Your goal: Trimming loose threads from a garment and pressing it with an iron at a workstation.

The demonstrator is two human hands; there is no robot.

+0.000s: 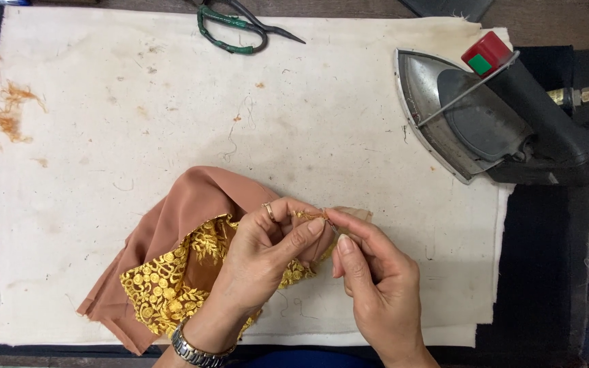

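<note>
Low in the frame, just right of centre: left hand [267, 249] and right hand [369, 279] drawn close together over the cloth [178, 218]. Left hand closed on a bunched fold of it, thumb and forefinger pinched at the edge of the gold trim [165, 286], probably to keep that edge taut and lifted off the pad [138, 102]. Ring on one left finger, metal watch [192, 351] at the wrist by the bottom edge. Right hand pinched shut too, fingertips [344, 245] meeting just beside the left ones, apparently on a thin orange thread [315, 215] or a small tool at the trim's edge; too fine to tell which.

Cloth itself: brownish pink, rumpled, spread from bottom left of centre up toward the hands, gold trim turned face up, presumably so the worked edge stays visible. Rest of the cloth left slack on the pad, bearing its own weight.

Upper right: iron [492, 116], lying tilted with its soleplate turned toward the upper left, set well apart from the cloth, likely parked out of the way. Top centre: scissors [236, 27] with green handles, closed, well apart from both hands yet within the pad's far edge. Upper left: orange thread scraps [11, 109] at the pad's rim, pushed clear of the working spot.
</note>
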